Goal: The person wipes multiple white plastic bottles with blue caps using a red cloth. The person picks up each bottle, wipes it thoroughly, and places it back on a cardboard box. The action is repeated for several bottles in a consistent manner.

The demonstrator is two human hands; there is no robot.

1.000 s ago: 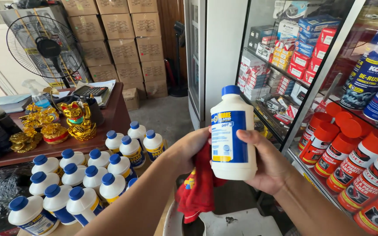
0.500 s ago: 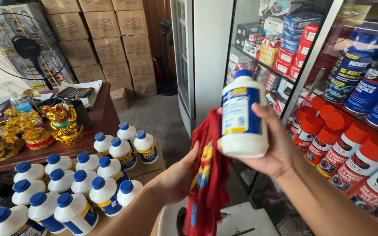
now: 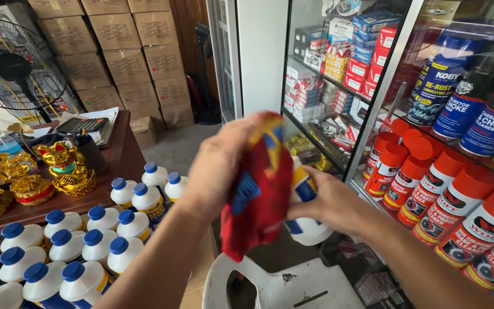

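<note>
A glass-fronted cabinet [image 3: 338, 86] fills the right side, its shelves stacked with small boxes, red-capped spray cans [image 3: 447, 200] and blue aerosol cans [image 3: 458, 97]. Behind, brown cardboard cartons [image 3: 127, 63] rise against the wall, with a black standing fan [image 3: 12, 63] beside them. A dark wooden table [image 3: 118, 166] at left carries gold ornaments [image 3: 64, 169] along its front edge and a calculator [image 3: 81, 124] near its back edge. Below its front edge stands a crowd of white bottles with blue caps [image 3: 81, 240]. A white plastic chair [image 3: 293, 286] sits at the bottom, under the hands. The left hand [image 3: 224, 166] is closed on a red cloth [image 3: 258, 189] and presses it over a white bottle [image 3: 304, 223], which is held in mid-air above the chair. The right hand [image 3: 333, 203] wraps its fingers around that bottle's body from the right, clamped on it.
</note>
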